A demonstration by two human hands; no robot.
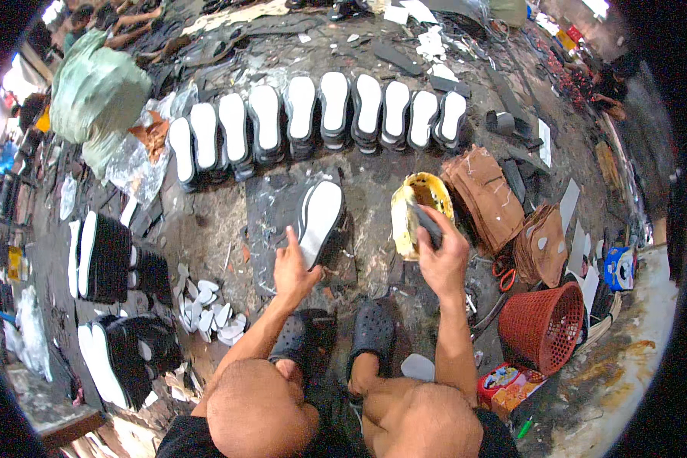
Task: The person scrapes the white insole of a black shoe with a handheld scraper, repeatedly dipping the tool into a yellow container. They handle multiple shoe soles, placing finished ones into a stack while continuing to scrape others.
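Note:
My left hand [291, 267] is at the heel end of a white-topped sole [323, 212] with dark layers beneath. Its index finger points forward along the sole's left side, and its thumb is by the heel. The sole lies tilted on a dark flat sheet [263, 200]. In my right hand [444, 258] is a dark, flat applicator [427, 227], pinched between thumb and fingers. It is over a pot [401, 238] with a yellow-crusted rim. The applicator's tip and the pot's contents are hard to make out.
Several stacked white-topped soles [301, 103] form an arc ahead. More sole stacks [107, 259] stand left, near loose white pieces [214, 311]. To the right are brown sheets [481, 195], orange-handled scissors [505, 275] and a red basket [542, 328]. A green sack [95, 84] is far left.

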